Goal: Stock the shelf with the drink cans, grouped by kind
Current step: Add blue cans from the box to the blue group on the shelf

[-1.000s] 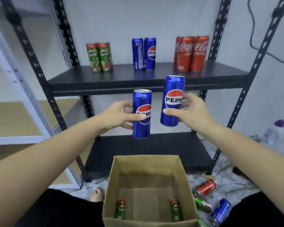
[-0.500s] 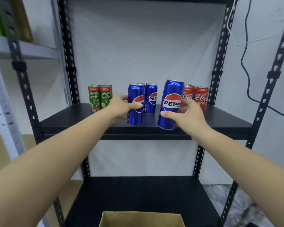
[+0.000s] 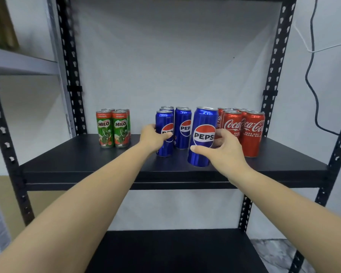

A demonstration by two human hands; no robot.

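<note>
**Two Pepsi cans held at the middle shelf**

Far left: pale grey rack (image 3: 22,62), blurred, beside the black rack's perforated upright (image 3: 71,66).

On the black shelf (image 3: 71,154), toward the back left: Milo cans (image 3: 113,131), green and red, upright, packed together two across with more behind.

Next, well apart from those: left hand (image 3: 153,137), clenched round a blue Pepsi can (image 3: 164,120) from its left side, thumb across the logo. Can upright, base at the shelf surface; actual contact hard to judge. Just behind and to its right: standing Pepsi cans (image 3: 183,128), close together in short rows running back.

Then, nearer the shelf's front edge: second Pepsi can (image 3: 204,134), tilted slightly with top leaning right, logo facing the camera. Right hand (image 3: 222,149) grasping it from the right side, thumb low across the front, fingers wrapped behind. Base just above or barely on the shelf; cannot tell which.

Right of that: Coca-Cola cans (image 3: 251,133), red, upright, clustered in rows, nearest one just beside the right hand.

Far right: black cable (image 3: 311,66) hanging down the white wall. Below: lower black shelf (image 3: 175,251).
</note>
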